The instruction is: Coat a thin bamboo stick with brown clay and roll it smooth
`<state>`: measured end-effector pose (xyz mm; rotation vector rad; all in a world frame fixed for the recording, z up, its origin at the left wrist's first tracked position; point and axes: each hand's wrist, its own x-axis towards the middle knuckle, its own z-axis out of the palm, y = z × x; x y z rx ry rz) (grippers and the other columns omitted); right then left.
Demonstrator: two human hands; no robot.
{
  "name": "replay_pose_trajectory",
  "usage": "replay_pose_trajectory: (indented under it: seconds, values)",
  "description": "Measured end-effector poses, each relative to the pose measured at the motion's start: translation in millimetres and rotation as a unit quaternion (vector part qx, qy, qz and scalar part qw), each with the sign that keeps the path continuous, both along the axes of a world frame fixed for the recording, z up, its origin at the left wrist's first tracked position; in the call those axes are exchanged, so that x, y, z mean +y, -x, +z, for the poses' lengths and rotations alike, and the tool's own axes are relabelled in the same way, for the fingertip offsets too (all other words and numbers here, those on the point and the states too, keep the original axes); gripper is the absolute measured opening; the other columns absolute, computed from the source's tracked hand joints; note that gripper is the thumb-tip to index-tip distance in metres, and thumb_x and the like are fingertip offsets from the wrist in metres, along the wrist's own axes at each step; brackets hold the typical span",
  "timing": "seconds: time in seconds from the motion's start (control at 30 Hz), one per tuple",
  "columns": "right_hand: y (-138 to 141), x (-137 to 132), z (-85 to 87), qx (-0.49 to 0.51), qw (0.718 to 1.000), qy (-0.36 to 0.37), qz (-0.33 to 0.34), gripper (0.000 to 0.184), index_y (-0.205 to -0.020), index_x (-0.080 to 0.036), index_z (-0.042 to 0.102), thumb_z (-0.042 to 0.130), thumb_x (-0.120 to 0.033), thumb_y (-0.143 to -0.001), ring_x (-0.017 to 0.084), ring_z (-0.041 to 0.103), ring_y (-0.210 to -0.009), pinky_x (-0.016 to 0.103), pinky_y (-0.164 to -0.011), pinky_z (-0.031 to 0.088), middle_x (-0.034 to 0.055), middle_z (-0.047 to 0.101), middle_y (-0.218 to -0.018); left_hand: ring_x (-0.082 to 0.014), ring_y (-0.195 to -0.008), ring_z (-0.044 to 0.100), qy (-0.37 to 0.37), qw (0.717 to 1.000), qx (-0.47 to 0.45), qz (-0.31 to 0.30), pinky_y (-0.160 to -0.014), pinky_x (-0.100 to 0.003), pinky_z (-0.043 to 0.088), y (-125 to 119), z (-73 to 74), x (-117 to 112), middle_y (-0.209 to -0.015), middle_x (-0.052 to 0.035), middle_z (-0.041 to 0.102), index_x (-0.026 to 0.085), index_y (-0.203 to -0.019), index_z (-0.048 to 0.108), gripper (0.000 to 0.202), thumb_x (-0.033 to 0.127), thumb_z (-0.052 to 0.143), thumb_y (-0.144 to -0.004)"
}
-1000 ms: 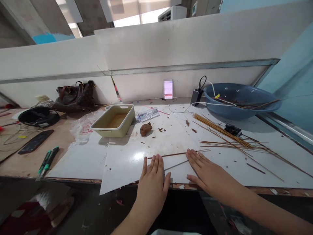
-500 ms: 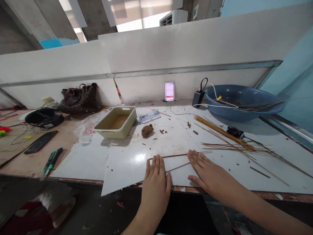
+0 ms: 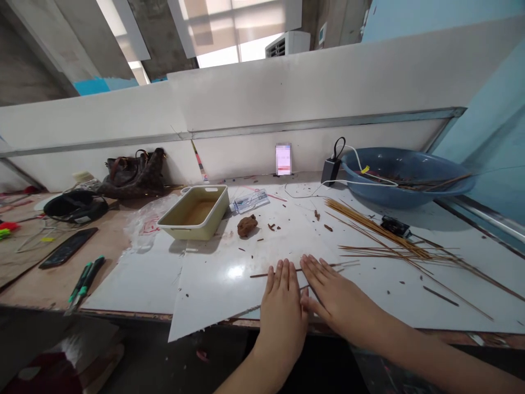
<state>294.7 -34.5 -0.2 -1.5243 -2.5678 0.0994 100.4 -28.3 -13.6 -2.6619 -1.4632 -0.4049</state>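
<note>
My left hand (image 3: 284,306) lies flat, palm down, fingers stretched out over a thin brown-coated stick (image 3: 259,275). Beside it, my right hand (image 3: 334,290) also rests flat on the same stick, its thumb close to or touching the left hand. The coated end sticks out to the left, while a thin bare end shows to the right of my right fingers. Another thin dark line, partly hidden, runs below the hands. Beyond them sits a rough lump of brown clay-like paste (image 3: 246,225) with crumbs around it.
To the right lie several loose thin sticks (image 3: 371,225) and a blue basin (image 3: 410,197). A pale green tub (image 3: 192,232) stands left of the paste. Farther left are cutters (image 3: 85,282), a dark phone (image 3: 69,248) and a handbag (image 3: 135,178). A lit phone (image 3: 283,158) leans at the back.
My hands have come together over the stick: the left moved right, the right moved a little left. The view has shifted slightly.
</note>
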Motion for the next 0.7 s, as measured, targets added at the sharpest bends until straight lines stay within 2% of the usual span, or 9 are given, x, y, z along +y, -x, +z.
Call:
replay_pose_trajectory:
  seconds: [0.1, 0.17, 0.23, 0.37, 0.43, 0.53, 0.63, 0.7]
  values:
    - [-3.9, -22.6, -17.2, 0.02, 0.999, -0.041, 0.001, 0.08, -0.177, -0.009, 0.03, 0.043, -0.06, -0.116, 0.039, 0.043, -0.163, 0.057, -0.13, 0.046, 0.0219, 0.034, -0.178, -0.0309, -0.163, 0.046, -0.035, 0.999, -0.016, -0.005, -0.131, -0.052, 0.048, 10.0, -11.4, -19.7, -0.175, -0.0142, 0.045, 0.01, -0.169, 0.048, 0.061, 0.029, 0.044, -0.111]
    - [-7.9, -28.3, -22.8, 0.024, 0.998, -0.049, 0.005, 0.084, -0.179, -0.014, 0.019, 0.046, -0.062, -0.115, 0.037, 0.044, -0.163, 0.054, -0.131, 0.046, 0.0197, 0.032, -0.179, -0.0298, -0.163, 0.047, -0.04, 0.999, -0.017, -0.011, -0.13, -0.052, 0.05, 13.2, -13.8, -22.7, -0.175, -0.0124, 0.044, 0.011, -0.169, 0.048, 0.061, 0.029, 0.043, -0.111]
    - [-11.3, -20.2, -21.9, 0.023, 0.999, -0.033, 0.006, 0.085, -0.179, -0.015, 0.014, 0.044, -0.062, -0.116, 0.036, 0.042, -0.164, 0.053, -0.132, 0.044, 0.0192, 0.03, -0.18, -0.0299, -0.164, 0.045, -0.026, 1.0, -0.009, -0.012, -0.132, -0.053, 0.046, 11.5, -9.8, -13.8, -0.175, -0.0126, 0.045, 0.01, -0.169, 0.048, 0.06, 0.027, 0.042, -0.111]
    - [-13.6, 18.6, -10.7, 0.027, 1.0, 0.012, -0.007, 0.082, -0.179, -0.015, 0.016, 0.038, -0.063, -0.117, 0.036, 0.034, -0.167, 0.057, -0.135, 0.037, 0.0208, 0.029, -0.18, -0.032, -0.165, 0.042, 0.025, 0.999, 0.006, 0.025, -0.137, -0.058, 0.037, -0.2, 7.8, 19.3, -0.173, -0.0174, 0.047, 0.005, -0.166, 0.05, 0.059, 0.027, 0.04, -0.113]
    - [-13.4, 28.3, -8.3, 0.03, 0.999, 0.015, -0.004, 0.082, -0.179, -0.014, 0.016, 0.038, -0.063, -0.117, 0.037, 0.032, -0.168, 0.06, -0.135, 0.036, 0.022, 0.03, -0.179, -0.0319, -0.165, 0.042, 0.032, 0.999, 0.003, 0.034, -0.138, -0.058, 0.035, -2.6, 13.6, 25.5, -0.173, -0.0197, 0.046, 0.004, -0.166, 0.051, 0.058, 0.025, 0.039, -0.113]
    - [-14.8, 12.3, -12.4, 0.022, 1.0, 0.001, -0.002, 0.084, -0.18, -0.012, 0.012, 0.039, -0.061, -0.117, 0.038, 0.034, -0.167, 0.06, -0.133, 0.039, 0.0231, 0.027, -0.18, -0.031, -0.166, 0.04, 0.019, 1.0, -0.01, 0.019, -0.138, -0.059, 0.034, 5.1, 13.1, 9.2, -0.175, -0.0171, 0.045, 0.007, -0.169, 0.048, 0.059, 0.025, 0.039, -0.113]
    - [-20.6, -22.2, -19.4, 0.017, 1.0, -0.017, 0.002, 0.089, -0.179, -0.017, -0.001, 0.044, -0.06, -0.116, 0.039, 0.037, -0.165, 0.058, -0.132, 0.043, 0.019, 0.021, -0.182, -0.0285, -0.167, 0.039, 0.002, 1.0, -0.018, 0.001, -0.137, -0.057, 0.037, 20.7, 6.3, -20.1, -0.176, -0.0123, 0.044, 0.013, -0.173, 0.042, 0.062, 0.025, 0.04, -0.113]
    - [-25.3, -35.6, -21.3, 0.014, 1.0, -0.018, 0.009, 0.09, -0.178, -0.021, -0.006, 0.046, -0.06, -0.116, 0.037, 0.04, -0.164, 0.055, -0.131, 0.045, 0.0166, 0.021, -0.183, -0.0272, -0.166, 0.041, 0.006, 1.0, -0.017, -0.005, -0.138, -0.056, 0.038, 28.5, 3.5, -29.7, -0.176, -0.0109, 0.043, 0.014, -0.173, 0.041, 0.061, 0.026, 0.04, -0.113]
